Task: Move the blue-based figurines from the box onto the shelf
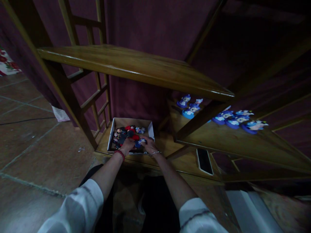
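Observation:
A shallow white-walled cardboard box [153, 131] sits on the low wooden shelf, with several small figurines in black, red and blue lying in it. Both my hands reach into its near side. My left hand [127, 145], with a red bead bracelet at the wrist, has its fingers curled down among the black and red figurines [130, 133]; what it grips is hidden. On the right, my right hand [150, 145], wearing a thin bracelet, closes its fingers on a blue-and-white figurine [142, 141]. Another blue-and-white figurine [140, 130] lies near the box's far right corner.
Above the box runs a thick wooden shelf board [136, 69]. Several blue figurines on round bases [233, 120] stand on the higher shelf to the right. A phone [204, 161] lies on the low shelf. Lattice woodwork [93, 97] rises at left, before a purple curtain [150, 29].

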Motion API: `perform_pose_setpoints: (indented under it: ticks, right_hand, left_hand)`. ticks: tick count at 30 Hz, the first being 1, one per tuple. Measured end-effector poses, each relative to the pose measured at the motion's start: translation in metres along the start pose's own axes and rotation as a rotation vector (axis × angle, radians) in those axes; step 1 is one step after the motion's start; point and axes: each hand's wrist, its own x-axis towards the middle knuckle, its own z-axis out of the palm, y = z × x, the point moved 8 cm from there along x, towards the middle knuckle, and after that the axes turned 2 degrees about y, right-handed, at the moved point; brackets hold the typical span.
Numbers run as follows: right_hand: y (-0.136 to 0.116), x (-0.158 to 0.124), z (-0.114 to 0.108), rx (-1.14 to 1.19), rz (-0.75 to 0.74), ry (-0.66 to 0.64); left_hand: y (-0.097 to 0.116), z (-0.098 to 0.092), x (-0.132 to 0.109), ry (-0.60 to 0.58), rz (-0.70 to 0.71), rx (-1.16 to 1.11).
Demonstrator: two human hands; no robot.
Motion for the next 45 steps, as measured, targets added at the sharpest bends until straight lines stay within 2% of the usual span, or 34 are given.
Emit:
perform_pose_setpoints:
  ticks: [7, 15, 18, 22, 25, 32, 38, 45]
  right_hand:
    - [-0.003, -0.002, -0.002, -0.023, -0.005, 0.016]
    - [0.009, 0.000, 0.001, 0.209, 0.052, 0.065]
    - [0.012, 0.000, 0.002, 0.207, 0.077, 0.048]
    - [0.007, -0.002, -0.001, 0.222, 0.062, 0.036]
    - [0.003, -0.004, 0.000, 0.240, 0.033, 0.038]
    - [0.002, -0.007, -0.001, 0.315, 0.045, 0.156]
    - [-0.007, -0.009, -0.004, 0.369, 0.005, 0.097]
    - [-0.016, -0.019, -0.003, 0.442, 0.006, 0.039]
  left_hand:
    - [-0.002, 0.001, 0.003, -0.002, 0.005, 0.056]
    - [-0.004, -0.002, 0.003, 0.037, 0.004, 0.208]
    - [0.002, -0.001, 0.004, 0.021, 0.108, 0.391]
    - [0.015, -0.007, 0.002, 0.108, 0.285, 0.633]
    - [0.017, -0.005, 0.000, 0.088, 0.319, 0.696]
    - [0.031, -0.010, -0.007, 0.161, 0.397, 0.692]
    - [0.037, 0.002, -0.015, -0.016, 0.464, 0.428]
    - [0.035, -0.001, -0.021, -0.055, 0.423, 0.289]
